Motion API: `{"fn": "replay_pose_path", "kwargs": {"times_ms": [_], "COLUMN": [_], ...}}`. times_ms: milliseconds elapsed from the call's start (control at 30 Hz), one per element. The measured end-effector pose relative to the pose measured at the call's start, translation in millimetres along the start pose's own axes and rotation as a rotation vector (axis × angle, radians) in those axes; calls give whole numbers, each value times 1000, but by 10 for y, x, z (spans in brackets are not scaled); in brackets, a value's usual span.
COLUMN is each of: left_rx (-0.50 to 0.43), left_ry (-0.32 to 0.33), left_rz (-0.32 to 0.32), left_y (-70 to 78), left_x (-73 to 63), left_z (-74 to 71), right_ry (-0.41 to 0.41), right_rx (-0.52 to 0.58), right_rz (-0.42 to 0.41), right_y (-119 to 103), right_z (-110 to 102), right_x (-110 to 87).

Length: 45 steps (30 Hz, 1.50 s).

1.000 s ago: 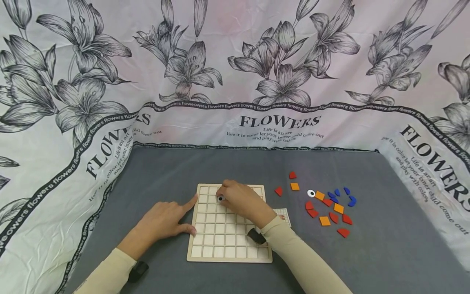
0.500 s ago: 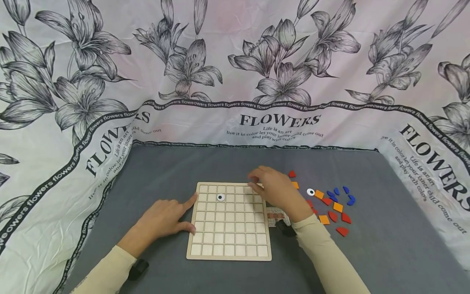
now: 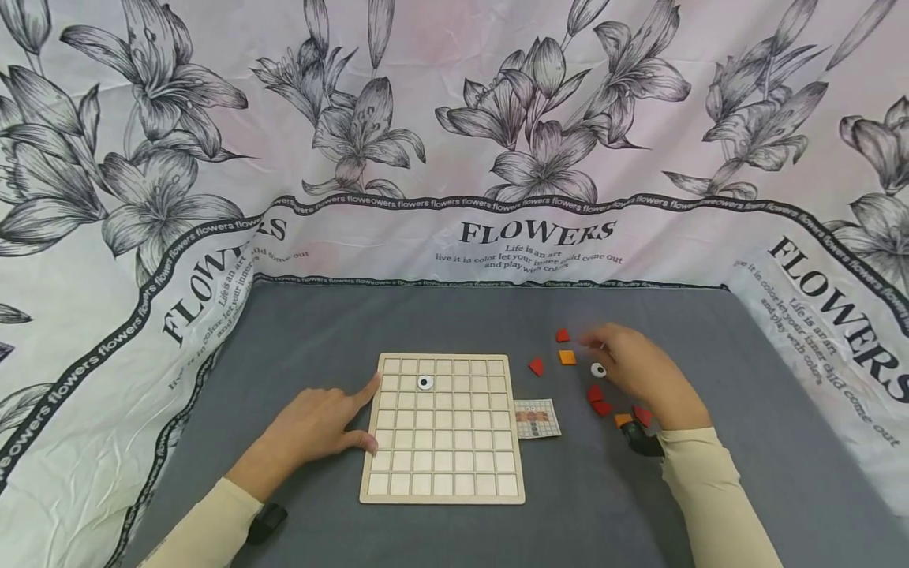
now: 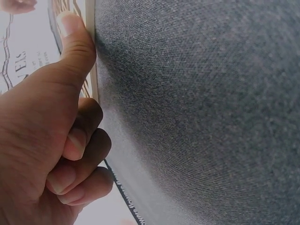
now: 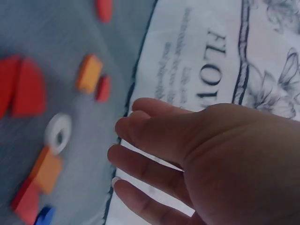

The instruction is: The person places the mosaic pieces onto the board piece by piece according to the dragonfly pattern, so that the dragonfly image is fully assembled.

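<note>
A pale wooden grid board lies on the table, with a white disc with a black dot in one of its upper cells. Along the board's left edge, my left hand touches the frame with index finger and thumb. Its other fingers are curled in the left wrist view, clear of the board. My right hand hovers over the scattered pieces, holding nothing, fingers loosely extended in the right wrist view. Beside it lie a second white disc, an orange square and red pieces. The hand hides the blue pieces in the head view.
A small printed card lies against the board's right side. More red pieces are right of the card. Dark grey cloth covers the table, and a flower-printed curtain rises behind it and at both sides.
My right hand has let go of the white disc on the board and moved right, over the loose pieces. The card is uncovered now. My left hand stays at the board's edge.
</note>
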<state>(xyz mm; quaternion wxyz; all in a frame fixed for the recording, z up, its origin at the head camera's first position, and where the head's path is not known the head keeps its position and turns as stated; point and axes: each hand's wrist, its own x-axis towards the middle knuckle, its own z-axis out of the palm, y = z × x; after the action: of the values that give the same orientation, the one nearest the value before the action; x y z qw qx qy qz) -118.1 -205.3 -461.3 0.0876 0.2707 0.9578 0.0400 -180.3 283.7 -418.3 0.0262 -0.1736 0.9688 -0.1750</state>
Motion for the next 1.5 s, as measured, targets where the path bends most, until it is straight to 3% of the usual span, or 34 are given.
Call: {"fn": "replay_pose_path", "kwargs": {"times_ms": [367,700,933,1067,1300,1500], "left_rx": [-19,-13,-15,-17,-22,-36], "left_ry": [-9,20,39,34,39,36], "left_rz": [-2,17,38,40,43,44], "left_y": [0,-7,3,12,5,-3], "left_x": [-10,-50,-51,-46,-41,-49], "left_z": [9,0,-2,-10,-8,15], "right_ry": [-41,28,86,77,61,1], "right_rx": [-62,-120,-146,-138,-151,-113], "right_rz": [-52,-99,-77,-95,-204,-159], "right_y": [260,293,337,347,379,414], "right_z": [142,250,262,242,229,258], "right_x": [-198,-233,-221,-235,-194,-131]}}
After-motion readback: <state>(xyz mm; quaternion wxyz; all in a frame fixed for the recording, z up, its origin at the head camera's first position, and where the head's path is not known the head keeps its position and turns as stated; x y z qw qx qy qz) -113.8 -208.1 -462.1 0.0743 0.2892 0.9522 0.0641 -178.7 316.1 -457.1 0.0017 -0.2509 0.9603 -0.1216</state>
